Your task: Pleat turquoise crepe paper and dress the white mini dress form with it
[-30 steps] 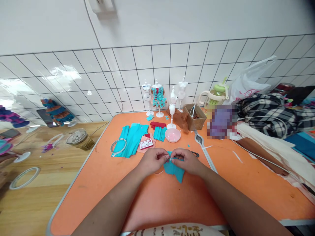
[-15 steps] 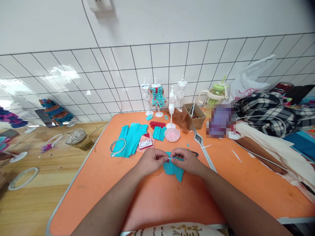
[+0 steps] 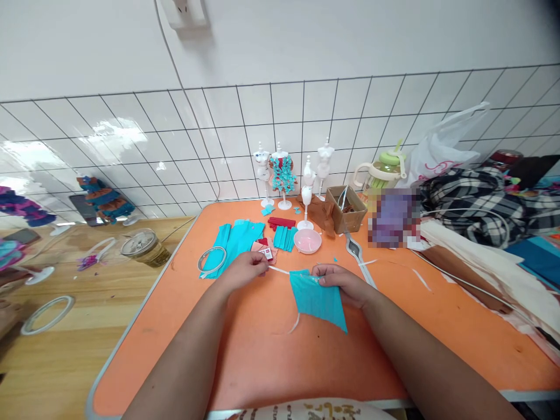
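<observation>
The left hand (image 3: 254, 266) is now sitting further left, away from the right hand (image 3: 339, 283), and more of the turquoise cloth (image 3: 320, 302) is showing. The right hand is pinching the thin, four-cornered cloth by its far edge, above the near middle of the smooth orange table (image 3: 245, 361). The left hand is closing its fingertips on a narrow white strip (image 3: 279, 270) stretching to the cloth. Beyond, a round, glossy pink bowl (image 3: 307, 241) is resting near pleated turquoise fabric (image 3: 284, 238); farther back, white mannequins (image 3: 325, 160) are standing by an open cardboard box (image 3: 347, 213).
</observation>
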A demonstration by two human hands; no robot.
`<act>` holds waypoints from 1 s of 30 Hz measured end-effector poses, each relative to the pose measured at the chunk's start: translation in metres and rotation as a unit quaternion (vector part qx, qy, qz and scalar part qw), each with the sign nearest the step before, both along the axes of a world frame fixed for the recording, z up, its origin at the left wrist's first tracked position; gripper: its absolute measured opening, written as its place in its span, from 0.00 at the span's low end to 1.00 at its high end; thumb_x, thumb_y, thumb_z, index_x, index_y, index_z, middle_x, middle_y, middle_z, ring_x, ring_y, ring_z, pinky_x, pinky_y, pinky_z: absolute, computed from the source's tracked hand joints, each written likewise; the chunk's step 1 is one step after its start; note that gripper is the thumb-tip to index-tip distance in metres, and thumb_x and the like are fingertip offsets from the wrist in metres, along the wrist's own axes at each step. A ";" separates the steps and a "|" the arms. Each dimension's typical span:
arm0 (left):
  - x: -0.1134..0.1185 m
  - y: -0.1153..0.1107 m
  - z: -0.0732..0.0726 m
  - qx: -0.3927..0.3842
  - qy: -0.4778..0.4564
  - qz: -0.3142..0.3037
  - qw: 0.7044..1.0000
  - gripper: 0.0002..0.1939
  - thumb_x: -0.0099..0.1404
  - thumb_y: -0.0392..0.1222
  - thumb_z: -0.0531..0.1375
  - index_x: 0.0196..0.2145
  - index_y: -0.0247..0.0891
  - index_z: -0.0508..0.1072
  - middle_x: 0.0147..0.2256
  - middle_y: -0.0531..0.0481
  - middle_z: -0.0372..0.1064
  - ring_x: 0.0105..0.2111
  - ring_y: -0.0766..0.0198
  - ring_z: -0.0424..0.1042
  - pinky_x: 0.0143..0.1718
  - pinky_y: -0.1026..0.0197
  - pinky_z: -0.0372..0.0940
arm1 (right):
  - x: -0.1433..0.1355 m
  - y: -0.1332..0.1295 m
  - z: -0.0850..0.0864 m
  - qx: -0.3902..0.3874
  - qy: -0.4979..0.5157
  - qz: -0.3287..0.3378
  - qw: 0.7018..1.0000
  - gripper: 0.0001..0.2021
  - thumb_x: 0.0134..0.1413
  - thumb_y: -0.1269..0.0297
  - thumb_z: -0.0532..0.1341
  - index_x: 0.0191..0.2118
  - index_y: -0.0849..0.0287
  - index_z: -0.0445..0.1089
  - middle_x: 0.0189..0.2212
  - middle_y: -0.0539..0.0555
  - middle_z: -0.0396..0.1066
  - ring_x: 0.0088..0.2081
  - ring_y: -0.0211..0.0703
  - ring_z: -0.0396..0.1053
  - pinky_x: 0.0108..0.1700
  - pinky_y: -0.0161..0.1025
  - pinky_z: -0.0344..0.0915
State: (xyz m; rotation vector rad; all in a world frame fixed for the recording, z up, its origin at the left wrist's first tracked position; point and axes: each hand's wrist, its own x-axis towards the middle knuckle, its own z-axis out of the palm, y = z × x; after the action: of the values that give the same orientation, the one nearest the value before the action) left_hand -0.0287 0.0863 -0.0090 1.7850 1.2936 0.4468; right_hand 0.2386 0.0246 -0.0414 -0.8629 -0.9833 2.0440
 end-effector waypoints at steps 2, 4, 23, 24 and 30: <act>-0.012 0.004 0.002 -0.019 0.000 0.009 1.000 0.10 0.55 0.44 0.54 0.22 0.36 0.67 0.24 0.54 0.69 0.24 0.67 0.65 0.25 0.66 0.56 | -0.001 -0.002 0.001 -0.003 0.032 0.011 0.999 0.11 0.37 0.64 0.67 0.29 0.60 0.67 0.24 0.48 0.64 0.25 0.35 0.60 0.29 0.33 0.57; -0.021 0.006 0.004 -0.016 0.025 0.027 0.999 0.11 0.55 0.45 0.53 0.23 0.37 0.67 0.23 0.55 0.68 0.22 0.69 0.63 0.22 0.67 0.55 | -0.002 -0.003 0.004 0.008 0.044 0.025 0.999 0.10 0.37 0.64 0.66 0.28 0.60 0.66 0.28 0.50 0.67 0.28 0.38 0.63 0.31 0.34 0.59; -0.041 0.020 -0.003 0.195 0.338 0.172 0.904 0.19 0.63 0.42 0.50 0.48 0.44 0.73 0.47 0.41 0.70 0.46 0.48 0.68 0.39 0.55 0.62 | -0.002 -0.003 0.002 -0.040 0.094 0.066 0.993 0.09 0.35 0.62 0.60 0.24 0.58 0.59 0.19 0.47 0.54 0.23 0.38 0.55 0.28 0.35 0.56; -0.039 0.019 0.000 0.202 0.343 0.188 0.898 0.18 0.64 0.44 0.50 0.46 0.44 0.74 0.47 0.42 0.70 0.46 0.47 0.68 0.40 0.54 0.63 | -0.003 -0.003 0.002 -0.040 0.097 0.068 0.992 0.09 0.35 0.62 0.61 0.24 0.58 0.60 0.19 0.47 0.55 0.23 0.37 0.55 0.28 0.35 0.56; -0.005 -0.012 0.023 0.200 -0.008 0.078 0.977 0.25 0.66 0.54 0.50 0.55 0.40 0.66 0.53 0.43 0.66 0.52 0.53 0.66 0.49 0.55 0.64 | -0.010 -0.008 0.005 -0.024 0.061 0.082 0.994 0.10 0.38 0.62 0.65 0.27 0.60 0.65 0.22 0.49 0.61 0.25 0.37 0.60 0.29 0.34 0.57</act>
State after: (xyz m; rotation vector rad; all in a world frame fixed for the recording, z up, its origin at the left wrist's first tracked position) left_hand -0.0335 0.0743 0.0141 2.0046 1.4109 0.8577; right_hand 0.2283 0.0167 -0.0366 -0.6918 -0.9698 2.2394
